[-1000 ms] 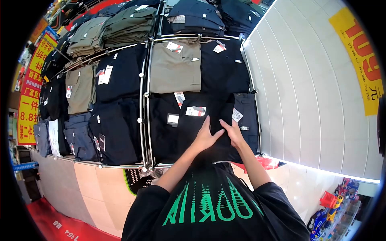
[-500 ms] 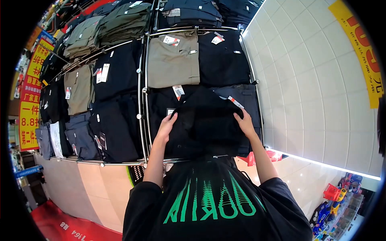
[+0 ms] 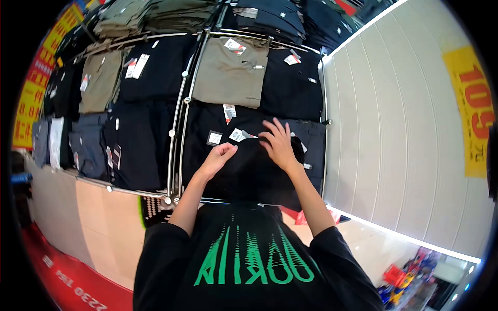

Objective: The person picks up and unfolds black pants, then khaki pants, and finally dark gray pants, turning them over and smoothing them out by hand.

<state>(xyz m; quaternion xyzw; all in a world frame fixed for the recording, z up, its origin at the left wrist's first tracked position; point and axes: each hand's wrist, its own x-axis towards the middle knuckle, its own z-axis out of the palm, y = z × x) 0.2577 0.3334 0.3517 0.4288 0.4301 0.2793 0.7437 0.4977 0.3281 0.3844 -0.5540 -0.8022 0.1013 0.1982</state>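
Black folded trousers lie on the lower front part of the rack in front of me. My left hand is closed in a pinch at their upper left edge. Above the trousers, my right hand is open, fingers spread and slightly bent. Between my hands a white tag shows on the dark cloth, and a black-framed label lies left of it. Dark grey trousers are partly covered on the right. Fine folds in the black cloth are hard to make out.
Khaki trousers and black trousers lie in the row behind. A metal rail divides them from the stacks at left. A pale panel with a yellow price sign stands at right. Toys are at lower right.
My hands have come closer together. The right hand has let go of the black cloth and spread its fingers. The cloth now lies lower, with a white tag uncovered; the view has shifted.
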